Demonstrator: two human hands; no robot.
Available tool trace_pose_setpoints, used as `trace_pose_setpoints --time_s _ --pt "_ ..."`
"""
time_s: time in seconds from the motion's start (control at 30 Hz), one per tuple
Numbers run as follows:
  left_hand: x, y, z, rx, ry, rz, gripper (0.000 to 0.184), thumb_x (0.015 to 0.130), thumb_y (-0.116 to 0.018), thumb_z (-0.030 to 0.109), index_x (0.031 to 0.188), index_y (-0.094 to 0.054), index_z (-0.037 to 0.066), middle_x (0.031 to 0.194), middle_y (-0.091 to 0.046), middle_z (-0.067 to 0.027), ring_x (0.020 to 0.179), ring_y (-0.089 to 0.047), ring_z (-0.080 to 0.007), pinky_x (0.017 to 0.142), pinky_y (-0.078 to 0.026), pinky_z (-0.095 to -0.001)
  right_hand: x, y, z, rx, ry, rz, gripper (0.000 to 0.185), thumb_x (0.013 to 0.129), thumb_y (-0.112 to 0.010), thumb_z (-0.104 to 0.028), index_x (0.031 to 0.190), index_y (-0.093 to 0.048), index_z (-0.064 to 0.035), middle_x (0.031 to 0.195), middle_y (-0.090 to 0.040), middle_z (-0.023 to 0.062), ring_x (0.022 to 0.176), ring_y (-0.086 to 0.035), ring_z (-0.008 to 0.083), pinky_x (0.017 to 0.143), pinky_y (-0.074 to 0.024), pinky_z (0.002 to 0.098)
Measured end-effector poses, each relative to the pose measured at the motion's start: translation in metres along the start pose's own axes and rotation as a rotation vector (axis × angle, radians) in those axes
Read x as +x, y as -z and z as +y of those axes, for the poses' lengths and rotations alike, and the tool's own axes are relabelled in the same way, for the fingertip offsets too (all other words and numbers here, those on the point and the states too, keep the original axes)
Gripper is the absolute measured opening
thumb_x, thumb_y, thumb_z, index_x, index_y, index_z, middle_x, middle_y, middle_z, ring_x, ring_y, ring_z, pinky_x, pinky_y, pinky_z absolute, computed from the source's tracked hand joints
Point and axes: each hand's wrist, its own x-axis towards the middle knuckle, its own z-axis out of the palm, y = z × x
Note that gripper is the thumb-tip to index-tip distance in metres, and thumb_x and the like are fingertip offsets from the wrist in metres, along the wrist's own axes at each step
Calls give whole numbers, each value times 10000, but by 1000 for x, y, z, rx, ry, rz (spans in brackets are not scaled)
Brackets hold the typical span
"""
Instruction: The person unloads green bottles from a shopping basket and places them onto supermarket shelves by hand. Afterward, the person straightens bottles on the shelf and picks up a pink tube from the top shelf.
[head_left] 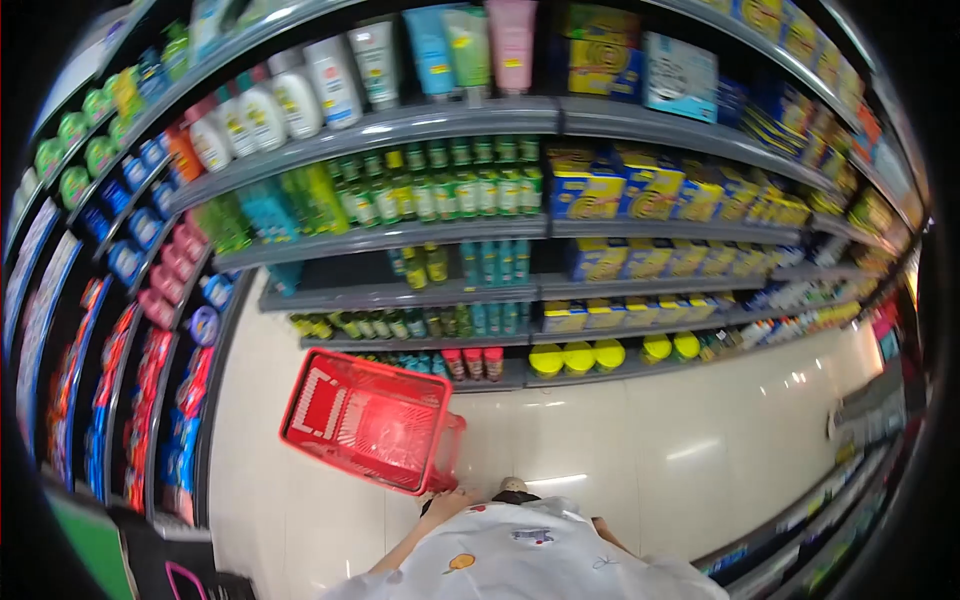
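Note:
A red plastic shopping basket stands tilted in the view on the floor, left of my feet. No goods show inside it. My left hand is at the basket's near right corner, its fingers closed there; the part it grips is mostly hidden. Beside my patterned white shirt, only a small piece of my right arm or hand shows, low at my right side. Its fingers cannot be made out, and nothing held is visible.
Ahead stands a shelf unit with bottles, tubes and blue-yellow boxes. Yellow-lidded tubs line its bottom shelf. Another rack with red and blue packs is at left; low shelves run along the right. Shiny tiles cover the floor.

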Motion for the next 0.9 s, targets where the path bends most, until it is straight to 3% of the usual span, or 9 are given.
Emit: trace_pose_setpoints --time_s 0.07,0.27,0.37,0.47,0.7,0.73,0.8,0.9 --pt "4 -2 1 20 -20 -21 404 912 -380 398 1226 -448 154 1225 -552 -95 1077 -580 -297 871 -481 -464 9 -12 24 -152 124 1 288 758 -644 -246 856 -687 21 828 -664 186 607 -629 278 560 -525 395" --pt "16 2 3 89 -73 -71 401 913 -372 400 1231 -441 165 1226 -554 -82 1073 -582 -290 870 -483 -462 -14 15 -46 -627 467 -17 312 759 -577 -314 857 -718 -54 776 -694 124 658 -666 248 618 -541 382" --pt "18 1 3 124 -81 -89 400 914 -368 401 1233 -438 171 1227 -555 -75 1071 -584 -287 870 -483 -460 -47 41 -87 -314 75 -134 243 805 -536 -220 861 -685 -36 898 -699 102 757 -678 212 608 -536 335" --pt "22 5 3 156 -90 -97 399 914 -365 401 1236 -435 176 1227 -556 -68 1069 -585 -284 870 -484 -459 -40 50 -86 -158 71 -65 246 799 -520 -184 915 -676 -32 869 -703 88 667 -673 182 539 -532 311" --pt "30 18 13 184 -101 -135 396 916 -356 403 1241 -428 189 1229 -557 -53 1064 -588 -275 869 -485 -455 -55 44 -59 49 29 -53 253 826 -529 -184 946 -658 -2 882 -691 118 697 -665 223 568 -538 339" --pt "30 21 16 182 -102 -147 396 916 -354 404 1242 -427 191 1229 -558 -51 1063 -589 -274 868 -485 -455 -62 41 -55 108 21 -70 278 812 -552 -234 943 -667 -17 881 -686 124 693 -659 246 571 -539 363" --pt "28 24 20 190 -108 -139 395 916 -352 404 1243 -425 195 1229 -558 -46 1062 -589 -272 868 -486 -454 -117 52 -69 -12 19 -15 276 802 -556 -182 886 -661 59 823 -690 148 651 -668 233 562 -543 351" --pt "29 17 18 216 -132 -43 365 904 -364 402 1218 -432 228 1164 -589 -8 980 -620 -255 801 -515 -438 -112 42 -45 -35 -34 -31 250 800 -565 -160 875 -659 59 829 -689 150 650 -665 240 549 -540 361"
